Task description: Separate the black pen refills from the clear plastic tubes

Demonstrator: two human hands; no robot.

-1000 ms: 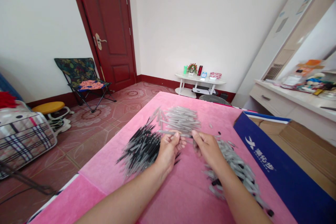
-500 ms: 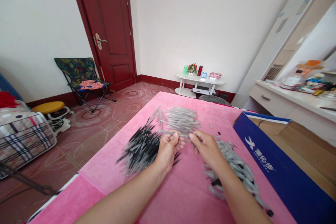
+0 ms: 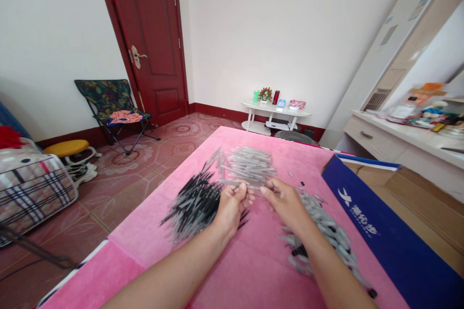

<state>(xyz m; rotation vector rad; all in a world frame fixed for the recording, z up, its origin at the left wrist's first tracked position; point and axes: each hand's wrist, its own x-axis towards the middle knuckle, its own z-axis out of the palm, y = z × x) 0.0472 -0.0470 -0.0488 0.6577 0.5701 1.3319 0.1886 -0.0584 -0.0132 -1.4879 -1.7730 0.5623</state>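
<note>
My left hand [image 3: 231, 204] is closed round a thin grey pen barrel [image 3: 227, 182] that sticks out to the left of its fingers. My right hand [image 3: 283, 201] is pinched close beside it, fingertips near the barrel's right end; what they hold is too small to make out. Both hands hover over a pink cloth-covered table [image 3: 253, 265]. A pile of black-tipped pen parts [image 3: 194, 205] lies left of my left hand. A pile of grey barrels [image 3: 250, 165] lies just beyond the hands. Another grey pile [image 3: 326, 234] runs under my right forearm.
A blue cardboard box [image 3: 366, 231] stands open at the table's right edge. Beyond are a red door [image 3: 148, 38], a folding chair [image 3: 108, 106], a yellow stool [image 3: 67, 148], a small white side table [image 3: 275, 113] and a white dresser [image 3: 398, 140].
My right hand has shifted slightly left, closing the gap to my left hand and the barrel. The left hand has hardly moved.
</note>
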